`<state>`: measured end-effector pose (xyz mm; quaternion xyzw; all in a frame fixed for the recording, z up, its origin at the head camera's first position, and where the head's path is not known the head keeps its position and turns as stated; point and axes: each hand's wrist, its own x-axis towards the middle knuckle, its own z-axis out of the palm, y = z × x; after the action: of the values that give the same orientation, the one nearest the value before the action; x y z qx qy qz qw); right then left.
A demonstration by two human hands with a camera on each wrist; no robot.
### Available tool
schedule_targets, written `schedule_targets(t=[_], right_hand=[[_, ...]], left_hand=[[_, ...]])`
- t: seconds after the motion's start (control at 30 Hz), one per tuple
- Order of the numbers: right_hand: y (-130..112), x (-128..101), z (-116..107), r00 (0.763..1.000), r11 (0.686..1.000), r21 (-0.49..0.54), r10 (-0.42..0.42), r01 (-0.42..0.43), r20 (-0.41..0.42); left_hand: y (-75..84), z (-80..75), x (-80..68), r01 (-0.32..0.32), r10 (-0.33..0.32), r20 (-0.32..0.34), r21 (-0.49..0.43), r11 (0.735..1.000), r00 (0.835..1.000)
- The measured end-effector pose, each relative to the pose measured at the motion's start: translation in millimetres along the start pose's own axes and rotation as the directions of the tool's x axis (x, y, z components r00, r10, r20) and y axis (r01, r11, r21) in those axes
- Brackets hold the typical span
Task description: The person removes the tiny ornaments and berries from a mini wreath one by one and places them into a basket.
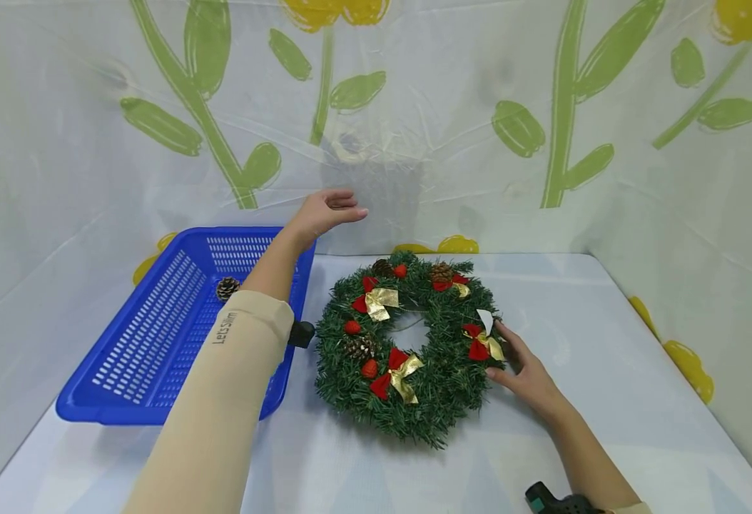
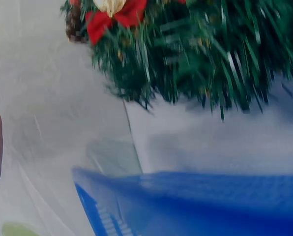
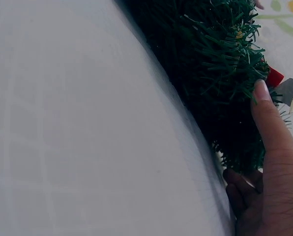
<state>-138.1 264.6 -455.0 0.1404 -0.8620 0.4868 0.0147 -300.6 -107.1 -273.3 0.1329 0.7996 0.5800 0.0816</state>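
Observation:
A green wreath [image 1: 453,385] lies on the table, dressed with red and gold bows [image 1: 397,375], pine cones [image 1: 358,347] and red berries [image 1: 352,327]. My right hand [image 1: 533,378] holds its right edge; in the right wrist view the thumb [image 3: 265,105] presses the needles while the fingers curl beneath. By that hand, a white tag-like piece [image 1: 486,321] sticks up beside a bow. Raised beyond the far right corner of a blue basket [image 1: 119,414], my left hand [image 1: 324,214] has nothing in it, its fingers loosely bent.
Inside the basket lies a loose pine cone [image 1: 227,288], partly beside my left forearm, which crosses over the basket. The white table [image 1: 581,314] ends at a flower-printed curtain [image 1: 427,143] at the back, with more of it at both sides.

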Motion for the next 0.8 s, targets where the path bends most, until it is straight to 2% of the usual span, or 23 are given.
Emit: schedule_targets(t=[0.37,0.63,0.8], right_hand=[[1.4,0.4,-1.1,1.000,0.999,0.037,-0.016,0.016,0.006],[1.5,-0.3,-0.4,1.000,0.999,0.035,-0.012,0.011,0.017],[2.6,-1.1,-0.3,1.000,0.999,0.037,-0.019,0.019,0.009]], left_hand=[[8.4,46.2,12.2,-0.014,0.017,0.038,-0.073,0.997,0.999],[11.0,79.3,13.4,-0.060,0.059,-0.008,-0.150,0.987,0.998],[12.3,103.9,13.4,-0.033,0.035,0.006,-0.186,0.982,0.999]])
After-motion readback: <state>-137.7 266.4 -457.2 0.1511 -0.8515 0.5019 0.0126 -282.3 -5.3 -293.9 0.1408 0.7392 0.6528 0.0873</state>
